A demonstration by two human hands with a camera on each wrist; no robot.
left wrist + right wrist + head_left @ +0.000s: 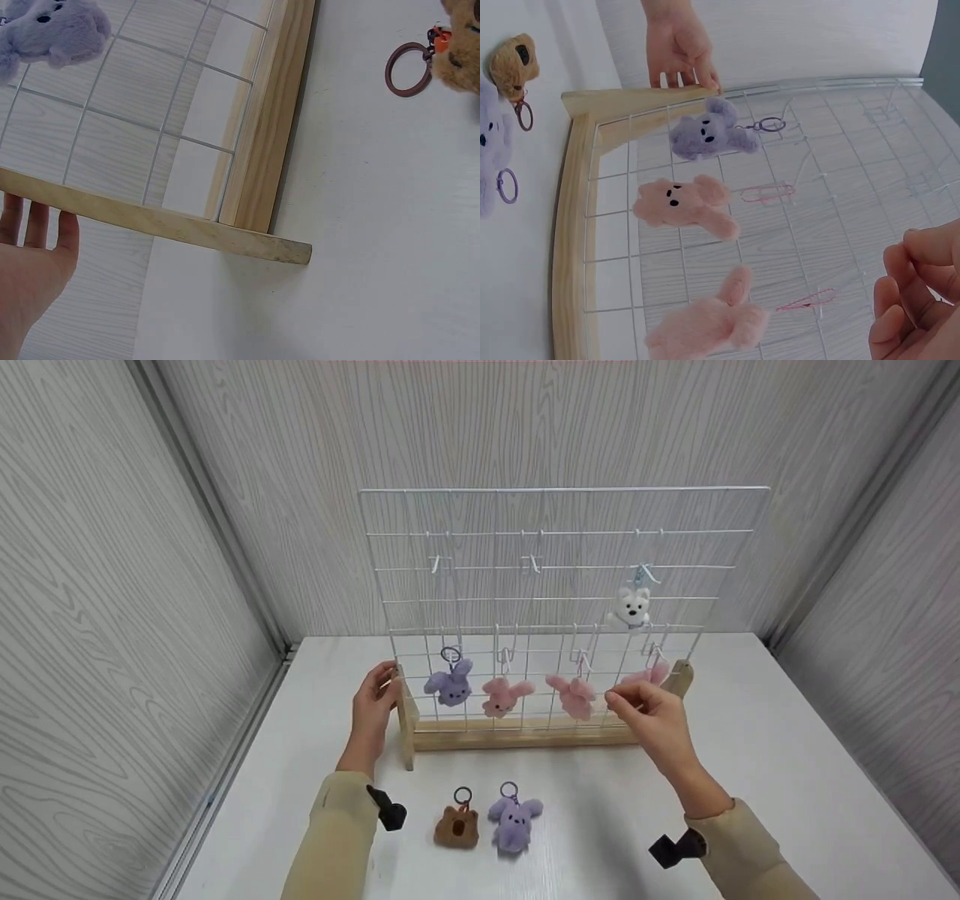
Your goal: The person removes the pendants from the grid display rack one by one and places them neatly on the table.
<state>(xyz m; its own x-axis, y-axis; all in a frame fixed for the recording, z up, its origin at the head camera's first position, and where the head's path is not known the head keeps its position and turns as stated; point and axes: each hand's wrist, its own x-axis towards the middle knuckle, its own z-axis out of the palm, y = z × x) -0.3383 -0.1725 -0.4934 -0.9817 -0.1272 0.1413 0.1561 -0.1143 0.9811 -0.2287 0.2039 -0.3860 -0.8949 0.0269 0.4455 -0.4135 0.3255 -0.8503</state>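
My left hand [375, 697] grips the left wooden post [406, 712] of a white wire-grid rack [480, 600], its fingertips at the post's edge in the left wrist view. In front of the grid's right side is my right hand [656, 720], thumb and forefinger together with nothing seen between them. Behind it, a pink plush keychain [656, 673] is partly covered. To its left hang another pink plush keychain [576, 697], a pink bunny keychain [504, 697] and a purple bunny keychain [450, 687]. Above, a white bear keychain [633, 607] hangs from an upper hook.
A brown bear keychain [457, 826] and a second purple bunny keychain [514, 825] lie on the white table [300, 825] before the rack. Two upper hooks [534, 564] jut from the grid. Wood-grain panels [90, 585] stand behind and at both sides.
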